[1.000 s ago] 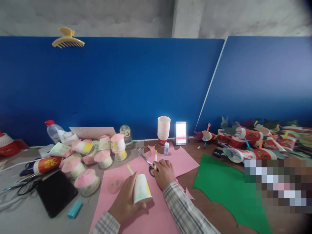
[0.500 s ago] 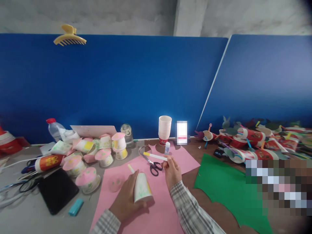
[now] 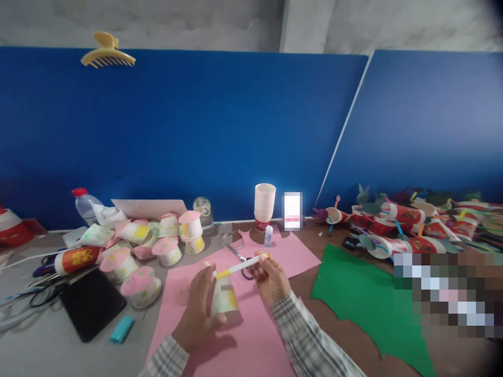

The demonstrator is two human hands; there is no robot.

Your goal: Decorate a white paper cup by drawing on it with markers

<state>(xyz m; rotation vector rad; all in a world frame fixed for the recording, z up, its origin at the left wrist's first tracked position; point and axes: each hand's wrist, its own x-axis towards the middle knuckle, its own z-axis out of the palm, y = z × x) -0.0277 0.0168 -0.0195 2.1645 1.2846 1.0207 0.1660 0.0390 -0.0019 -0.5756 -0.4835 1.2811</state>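
My left hand [image 3: 198, 309] is wrapped around a white paper cup [image 3: 225, 301] with green and yellow drawing on it, tilted over the pink paper [image 3: 255, 335]. A small pale tip, perhaps a marker cap, shows by its index finger. My right hand [image 3: 272, 277] pinches a white marker [image 3: 240, 266] with yellow ends. The marker slants across the top of the cup, its left end close to my left fingertips; whether they touch I cannot tell. Just behind my right hand lie scissors [image 3: 236, 250], their dark handles partly hidden. A small glue stick [image 3: 268, 236] stands beyond.
Decorated cups with pink tops [image 3: 141, 285] crowd the left, near a black tablet-like slab [image 3: 92, 303] and a blue block [image 3: 122, 329]. Stacked cups [image 3: 264, 204] stand by the blue partition [image 3: 220, 125]. Green paper [image 3: 353, 293] and red cup crafts [image 3: 404, 217] are at right.
My right hand has brought the marker left and down, to my left fingers above the cup. The cup has shifted slightly left. The view has tilted a little.
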